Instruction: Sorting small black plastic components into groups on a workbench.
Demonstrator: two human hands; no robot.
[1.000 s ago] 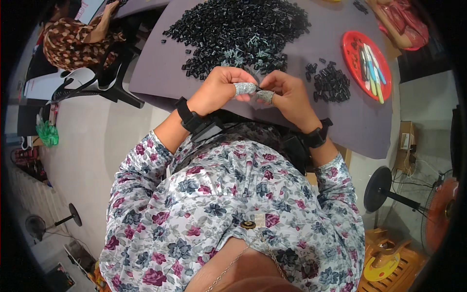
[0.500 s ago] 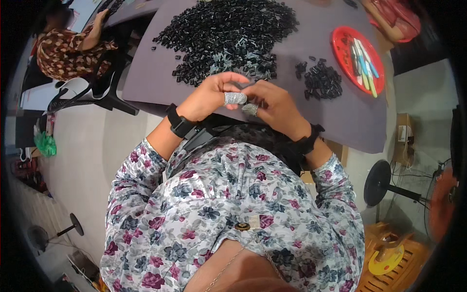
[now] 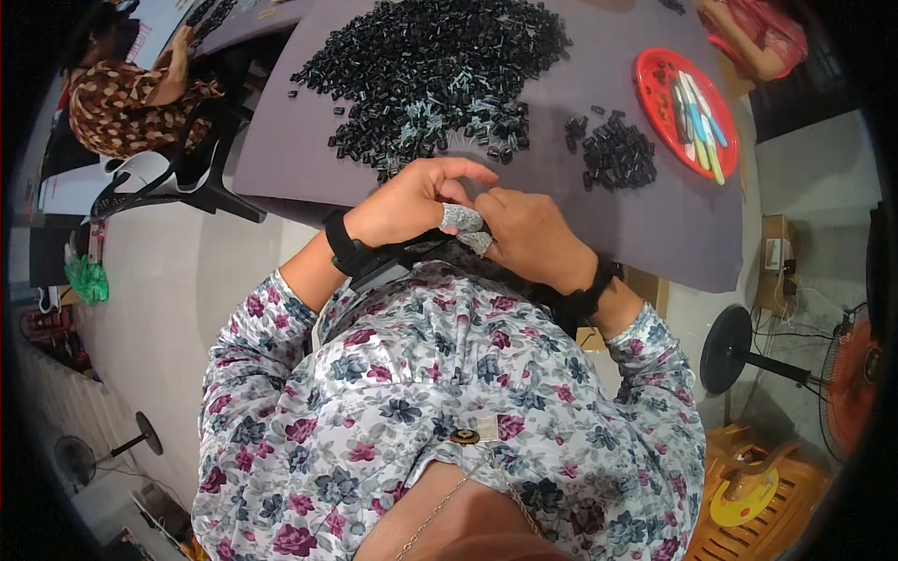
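My left hand (image 3: pixel 410 202) and my right hand (image 3: pixel 541 234) meet in front of me at the table's near edge, fingertips together. Silvery-grey wrapping covers both thumbs. The fingers of each hand are bent in a pinch, and whatever lies between them is hidden. Just beyond my hands spreads a large heap of small black plastic pieces (image 3: pixel 440 56), with thin clear-grey bits (image 3: pixel 426 122) scattered over its near side. To the right of my hands lies a smaller pile of black pieces (image 3: pixel 619 154).
A red plate (image 3: pixel 655 117) at the right holds several slim tools with white, blue and green handles (image 3: pixel 697 117). The table cloth (image 3: pixel 561 112) is grey. One person (image 3: pixel 140 103) sits at the left, another (image 3: pixel 762 42) at the far right. A fan (image 3: pixel 730 351) stands at right.
Both hands have dropped slightly toward my body and stay pressed together. The heaps and the plate look the same. The person at the left has shifted an arm.
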